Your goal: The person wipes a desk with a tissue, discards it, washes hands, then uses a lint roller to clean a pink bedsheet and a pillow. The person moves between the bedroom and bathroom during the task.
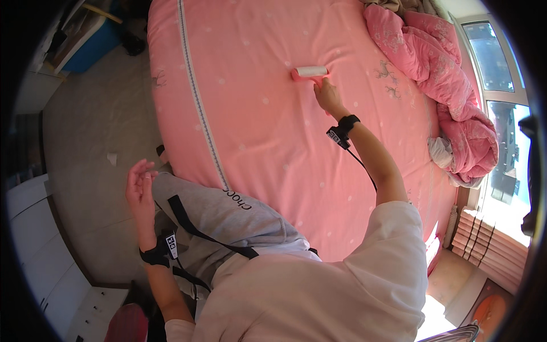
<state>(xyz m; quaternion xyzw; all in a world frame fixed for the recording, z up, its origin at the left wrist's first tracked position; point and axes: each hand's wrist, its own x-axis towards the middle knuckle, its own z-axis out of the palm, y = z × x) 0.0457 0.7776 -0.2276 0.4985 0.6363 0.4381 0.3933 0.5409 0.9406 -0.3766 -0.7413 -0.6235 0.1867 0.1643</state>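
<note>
My right hand (329, 97) is stretched out over the bed and closed round the handle of a lint roller (312, 71). The roller has a white cylinder and a pink end and handle, and its cylinder rests on the pink bedsheet (268, 131). Light dots and small deer figures mark the sheet, and a pale patterned stripe runs along its left part. Off the bed's near left side, my left hand (141, 179) hangs beside my grey trouser leg with fingers loosely curled and apart, holding nothing. Black bands with small devices and cables sit on both wrists.
A bunched pink quilt (421, 54) lies along the bed's right side, below a bright window (496, 62). White cabinets (45, 245) stand at the left. A blue box (97, 48) is on the floor at the far left. A paper scrap (112, 159) lies on the grey floor.
</note>
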